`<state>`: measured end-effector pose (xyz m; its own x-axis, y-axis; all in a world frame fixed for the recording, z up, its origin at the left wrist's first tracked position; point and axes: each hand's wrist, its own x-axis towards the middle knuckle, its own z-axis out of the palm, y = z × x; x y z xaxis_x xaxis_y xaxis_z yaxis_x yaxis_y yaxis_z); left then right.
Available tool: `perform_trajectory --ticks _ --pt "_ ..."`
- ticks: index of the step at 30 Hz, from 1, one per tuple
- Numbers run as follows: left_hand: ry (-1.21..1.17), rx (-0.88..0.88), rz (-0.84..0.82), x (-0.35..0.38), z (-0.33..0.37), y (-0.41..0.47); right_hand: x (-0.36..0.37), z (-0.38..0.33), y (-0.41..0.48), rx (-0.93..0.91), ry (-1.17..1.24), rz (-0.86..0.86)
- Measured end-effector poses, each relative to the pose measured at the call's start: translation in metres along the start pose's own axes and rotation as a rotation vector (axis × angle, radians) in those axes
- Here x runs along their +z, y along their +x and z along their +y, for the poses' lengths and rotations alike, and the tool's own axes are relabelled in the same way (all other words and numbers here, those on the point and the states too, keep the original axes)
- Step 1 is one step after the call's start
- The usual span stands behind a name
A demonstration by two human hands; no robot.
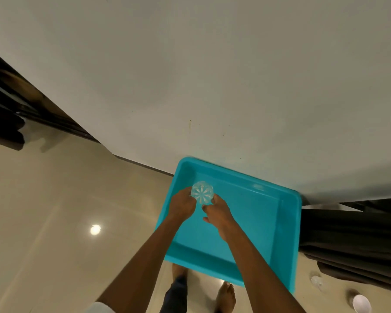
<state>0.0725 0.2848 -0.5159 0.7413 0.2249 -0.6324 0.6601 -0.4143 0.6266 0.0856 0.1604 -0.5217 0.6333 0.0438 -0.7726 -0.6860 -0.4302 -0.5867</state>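
Holding a clear glass (202, 192) between them, the left grip (182, 204) and the right grip (219, 214) meet just below the middle of the frame, over the upper left part of a turquoise tray (257, 213). Both grips have their fingers curled round the glass, whose ribbed base faces the camera. At lower right a white cup (361, 303) stands on the floor (54, 211), below a dark curtain (352, 240).

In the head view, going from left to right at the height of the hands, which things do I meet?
First the left hand, then the glass, the right hand, the curtain.
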Motion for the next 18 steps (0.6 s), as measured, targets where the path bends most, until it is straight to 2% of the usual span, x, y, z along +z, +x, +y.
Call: perform_trajectory --ticks 18 --pt "-0.027 -0.058 -0.034 0.016 -0.021 0.068 0.008 0.013 0.075 0.015 -0.023 -0.074"
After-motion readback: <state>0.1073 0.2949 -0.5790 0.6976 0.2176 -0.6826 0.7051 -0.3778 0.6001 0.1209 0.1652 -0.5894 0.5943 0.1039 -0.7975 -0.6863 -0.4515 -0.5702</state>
